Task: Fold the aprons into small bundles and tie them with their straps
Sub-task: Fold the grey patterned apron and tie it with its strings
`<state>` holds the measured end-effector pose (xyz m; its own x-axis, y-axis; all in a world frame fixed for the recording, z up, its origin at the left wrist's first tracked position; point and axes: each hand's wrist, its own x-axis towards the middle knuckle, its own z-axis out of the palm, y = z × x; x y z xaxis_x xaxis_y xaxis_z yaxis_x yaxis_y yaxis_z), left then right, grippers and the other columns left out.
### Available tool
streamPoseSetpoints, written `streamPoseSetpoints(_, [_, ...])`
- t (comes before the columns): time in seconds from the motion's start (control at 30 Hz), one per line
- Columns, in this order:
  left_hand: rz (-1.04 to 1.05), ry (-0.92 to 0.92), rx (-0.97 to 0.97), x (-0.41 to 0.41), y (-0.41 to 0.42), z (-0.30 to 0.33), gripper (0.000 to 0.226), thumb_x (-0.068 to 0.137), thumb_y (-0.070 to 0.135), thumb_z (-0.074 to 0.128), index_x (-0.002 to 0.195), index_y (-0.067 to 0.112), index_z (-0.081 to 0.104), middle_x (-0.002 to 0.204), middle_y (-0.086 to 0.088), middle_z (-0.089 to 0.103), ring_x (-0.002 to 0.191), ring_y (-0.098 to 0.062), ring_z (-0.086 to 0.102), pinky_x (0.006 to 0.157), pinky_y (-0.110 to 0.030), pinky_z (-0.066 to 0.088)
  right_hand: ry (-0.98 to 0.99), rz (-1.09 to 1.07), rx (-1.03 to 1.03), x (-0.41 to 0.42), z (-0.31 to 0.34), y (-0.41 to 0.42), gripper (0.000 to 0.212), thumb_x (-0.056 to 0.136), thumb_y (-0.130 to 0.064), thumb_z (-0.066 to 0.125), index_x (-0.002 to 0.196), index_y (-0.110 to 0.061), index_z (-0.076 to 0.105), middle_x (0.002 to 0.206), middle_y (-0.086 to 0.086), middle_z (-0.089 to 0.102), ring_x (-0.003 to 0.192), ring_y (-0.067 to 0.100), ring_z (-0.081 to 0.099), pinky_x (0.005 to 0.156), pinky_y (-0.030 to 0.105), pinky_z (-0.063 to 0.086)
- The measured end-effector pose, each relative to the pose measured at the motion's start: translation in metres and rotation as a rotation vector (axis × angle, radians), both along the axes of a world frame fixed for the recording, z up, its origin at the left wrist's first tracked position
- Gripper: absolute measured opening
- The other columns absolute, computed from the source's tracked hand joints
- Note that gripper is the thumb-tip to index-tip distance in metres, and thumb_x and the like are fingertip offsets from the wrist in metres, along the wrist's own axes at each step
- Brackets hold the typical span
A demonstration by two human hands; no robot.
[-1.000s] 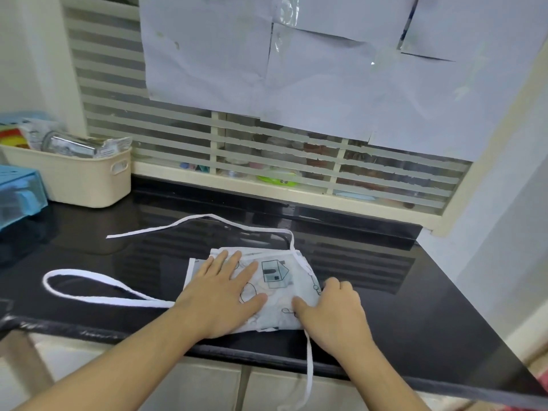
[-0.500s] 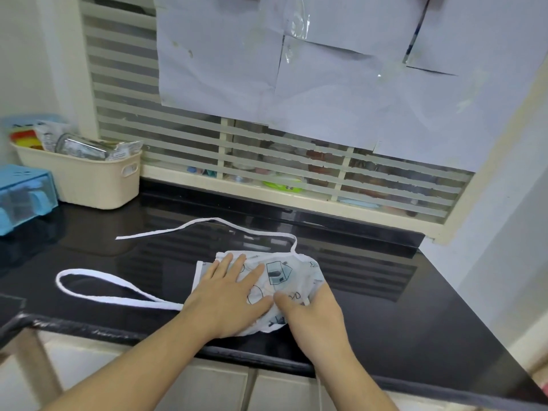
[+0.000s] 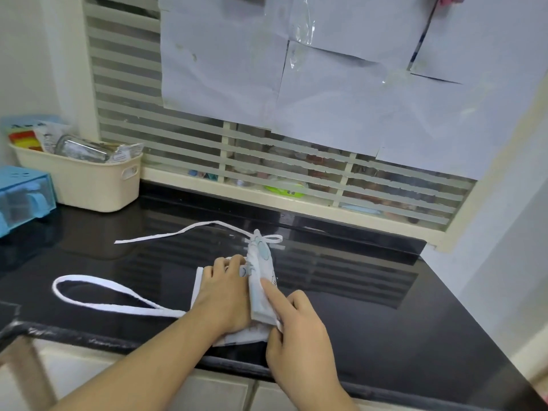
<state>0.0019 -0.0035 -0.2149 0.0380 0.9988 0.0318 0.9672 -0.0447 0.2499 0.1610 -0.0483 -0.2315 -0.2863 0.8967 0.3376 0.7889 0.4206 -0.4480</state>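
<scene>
A white apron [image 3: 261,280] with blue printed drawings lies folded small on the black counter [image 3: 370,307] near its front edge. Its right half stands up on edge, folded over towards the left. My left hand [image 3: 224,295] lies on the left half and presses it flat, fingers bent at the fold. My right hand [image 3: 293,324] holds the raised flap, index finger stretched along it and thumb beneath. A white strap loop [image 3: 98,292] trails left on the counter. Another strap [image 3: 189,229] runs from the apron's far corner to the back left.
A cream basket [image 3: 89,185] with packets stands at the back left, a blue plastic box [image 3: 23,197] beside it. A slatted window with taped paper sheets [image 3: 296,69] rises behind the counter. The counter's front edge [image 3: 89,341] runs just below my hands.
My right hand has lifted the apron's right half off the counter and swung it leftward, so it now stands on edge. The left hand's fingers have curled back at the fold.
</scene>
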Motion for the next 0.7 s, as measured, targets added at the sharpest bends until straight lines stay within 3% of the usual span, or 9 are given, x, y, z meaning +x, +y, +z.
streamPoseSetpoints(0.1, [0.076, -0.305, -0.075, -0.010, 0.004, 0.004, 0.090, 0.079, 0.049, 0.080, 0.147, 0.025, 0.027, 0.135, 0.004, 0.029, 0.132, -0.025, 0.029, 0.110, -0.032, 0.029, -0.131, -0.020, 0.101, -0.004, -0.001, -0.003, 0.079, 0.082, -0.012, 0.048, 0.150, -0.051, 0.035, 0.095, -0.012, 0.035, 0.080, 0.012, 0.044, 0.057, 0.025, 0.048])
streamPoseSetpoints(0.2, [0.115, -0.463, -0.040, -0.016, 0.014, 0.005, 0.023, 0.088, 0.044, 0.061, 0.104, 0.028, 0.057, 0.107, 0.014, 0.050, 0.120, -0.023, 0.051, 0.107, -0.037, 0.041, -0.168, -0.013, 0.159, -0.007, 0.001, -0.003, 0.080, 0.075, -0.013, 0.054, 0.146, -0.047, 0.044, 0.091, -0.010, 0.034, 0.074, 0.012, 0.041, 0.049, 0.022, 0.039])
streamPoseSetpoints(0.27, [0.131, -0.719, 0.018, -0.021, 0.015, 0.010, 0.018, 0.093, 0.026, 0.054, 0.086, 0.022, 0.071, 0.090, 0.006, 0.072, 0.098, -0.019, 0.068, 0.093, -0.039, 0.056, -0.212, -0.001, 0.160, -0.011, 0.003, -0.002, 0.080, 0.070, -0.013, 0.056, 0.143, -0.044, 0.047, 0.090, -0.009, 0.034, 0.074, 0.013, 0.042, 0.049, 0.023, 0.040])
streamPoseSetpoints(0.33, [0.155, -1.123, -0.006, -0.031, 0.014, 0.011, 0.033, 0.092, 0.006, 0.052, 0.097, 0.020, 0.082, 0.096, 0.003, 0.081, 0.097, -0.021, 0.075, 0.091, -0.039, 0.059, -0.279, 0.018, 0.124, -0.015, 0.004, -0.003, 0.081, 0.057, -0.014, 0.064, 0.133, -0.040, 0.055, 0.090, -0.007, 0.038, 0.072, 0.016, 0.044, 0.048, 0.024, 0.040])
streamPoseSetpoints(0.4, [0.199, -1.386, -0.117, -0.040, 0.013, 0.009, 0.033, 0.090, 0.014, 0.054, 0.108, 0.017, 0.081, 0.107, -0.008, 0.080, 0.106, -0.031, 0.075, 0.100, -0.051, 0.058, -0.403, 0.042, 0.099, -0.018, 0.003, -0.003, 0.086, 0.039, -0.019, 0.075, 0.122, -0.040, 0.064, 0.090, -0.005, 0.047, 0.069, 0.016, 0.046, 0.050, 0.023, 0.032])
streamPoseSetpoints(0.47, [0.222, -1.292, -0.115, -0.043, 0.015, 0.006, 0.027, 0.092, 0.027, 0.060, 0.102, 0.015, 0.082, 0.105, -0.002, 0.081, 0.100, -0.028, 0.077, 0.098, -0.052, 0.058, -0.488, 0.042, 0.085, -0.022, 0.003, -0.003, 0.088, 0.028, -0.021, 0.080, 0.114, -0.039, 0.069, 0.089, -0.003, 0.054, 0.068, 0.016, 0.049, 0.053, 0.023, 0.029])
streamPoseSetpoints(0.57, [0.296, -0.993, 0.068, -0.040, 0.019, -0.001, 0.021, 0.094, 0.018, 0.067, 0.080, 0.009, 0.080, 0.095, 0.018, 0.078, 0.082, -0.019, 0.077, 0.084, -0.047, 0.063, -0.513, 0.043, 0.098, -0.022, 0.003, 0.002, 0.088, 0.026, -0.022, 0.082, 0.112, -0.038, 0.072, 0.090, -0.001, 0.058, 0.068, 0.018, 0.050, 0.053, 0.025, 0.037])
streamPoseSetpoints(0.63, [0.315, -0.892, 0.117, -0.039, 0.020, -0.004, 0.025, 0.095, 0.015, 0.062, 0.075, 0.011, 0.077, 0.083, 0.007, 0.078, 0.078, -0.024, 0.075, 0.075, -0.044, 0.062, -0.453, 0.096, 0.067, -0.020, 0.005, -0.002, 0.097, 0.037, -0.023, 0.082, 0.131, -0.037, 0.062, 0.100, 0.000, 0.057, 0.077, 0.019, 0.050, 0.060, 0.027, 0.042])
streamPoseSetpoints(0.7, [0.326, -0.815, 0.145, -0.040, 0.023, -0.007, 0.026, 0.098, 0.017, 0.058, 0.078, 0.015, 0.075, 0.077, 0.001, 0.077, 0.076, -0.024, 0.073, 0.072, -0.040, 0.059, -0.379, 0.126, 0.043, -0.019, 0.004, -0.005, 0.093, 0.063, -0.020, 0.073, 0.149, -0.034, 0.039, 0.117, -0.003, 0.047, 0.095, 0.019, 0.045, 0.075, 0.027, 0.042])
